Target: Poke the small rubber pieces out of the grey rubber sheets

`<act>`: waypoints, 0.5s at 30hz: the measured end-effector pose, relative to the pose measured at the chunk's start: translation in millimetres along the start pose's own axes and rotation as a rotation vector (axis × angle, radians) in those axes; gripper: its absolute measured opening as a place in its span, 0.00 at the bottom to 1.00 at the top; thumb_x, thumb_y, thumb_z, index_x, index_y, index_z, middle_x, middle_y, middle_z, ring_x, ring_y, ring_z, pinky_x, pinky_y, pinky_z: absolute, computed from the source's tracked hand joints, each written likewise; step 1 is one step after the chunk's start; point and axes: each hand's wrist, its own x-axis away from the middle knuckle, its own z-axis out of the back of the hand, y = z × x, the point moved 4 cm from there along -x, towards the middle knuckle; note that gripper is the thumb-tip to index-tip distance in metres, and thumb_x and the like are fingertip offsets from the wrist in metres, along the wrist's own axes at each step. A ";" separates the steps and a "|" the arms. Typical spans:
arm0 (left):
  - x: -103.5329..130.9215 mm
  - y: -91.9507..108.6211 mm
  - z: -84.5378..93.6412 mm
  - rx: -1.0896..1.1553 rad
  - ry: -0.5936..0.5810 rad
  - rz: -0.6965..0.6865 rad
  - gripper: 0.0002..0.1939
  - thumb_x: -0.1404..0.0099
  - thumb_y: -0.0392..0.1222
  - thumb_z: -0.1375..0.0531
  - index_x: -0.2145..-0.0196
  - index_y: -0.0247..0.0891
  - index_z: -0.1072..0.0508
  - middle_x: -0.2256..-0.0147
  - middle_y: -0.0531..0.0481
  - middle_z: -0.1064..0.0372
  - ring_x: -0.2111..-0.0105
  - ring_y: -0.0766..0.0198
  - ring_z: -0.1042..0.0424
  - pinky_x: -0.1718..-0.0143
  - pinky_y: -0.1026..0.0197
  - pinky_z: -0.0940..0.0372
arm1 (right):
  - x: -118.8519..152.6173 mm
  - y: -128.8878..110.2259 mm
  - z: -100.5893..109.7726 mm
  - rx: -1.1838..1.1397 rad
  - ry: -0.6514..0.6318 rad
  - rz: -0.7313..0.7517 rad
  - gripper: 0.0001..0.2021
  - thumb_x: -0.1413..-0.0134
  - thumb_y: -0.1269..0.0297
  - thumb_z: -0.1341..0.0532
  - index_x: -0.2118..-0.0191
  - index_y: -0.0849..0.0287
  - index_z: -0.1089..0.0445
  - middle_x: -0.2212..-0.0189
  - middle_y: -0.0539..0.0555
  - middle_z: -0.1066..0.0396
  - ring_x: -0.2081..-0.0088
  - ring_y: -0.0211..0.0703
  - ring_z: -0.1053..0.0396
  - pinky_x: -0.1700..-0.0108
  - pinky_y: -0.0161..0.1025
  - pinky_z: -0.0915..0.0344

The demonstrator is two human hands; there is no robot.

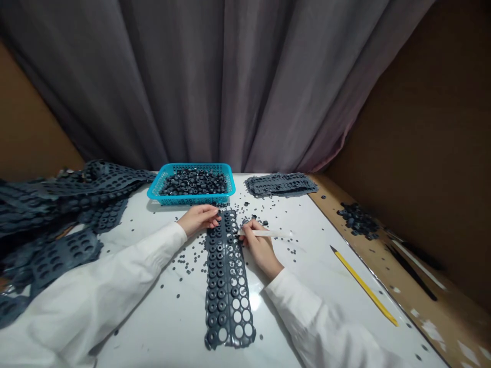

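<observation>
Head view: I'm watching the right hand (261, 248), mid-frame, pinch a slim white tool (273, 233), its tip at a dark perforated strip (227, 286) reaching from centre to bottom centre. The left hand (197, 218) curls its fingers at the strip's far end; whether it grips anything, I can't tell. A blue basket (192, 200) stands above centre.
</observation>
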 end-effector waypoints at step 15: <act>9.2 -5.8 -17.8 0.347 -0.048 0.337 0.10 0.33 0.33 0.49 0.66 0.28 0.28 0.73 0.44 0.26 0.78 0.69 0.27 0.75 0.70 0.31 | -9.1 -1.3 -4.3 0.086 0.025 0.013 0.12 0.44 0.60 0.48 0.76 0.56 0.42 0.81 0.47 0.34 0.76 0.38 0.37 0.71 0.34 0.43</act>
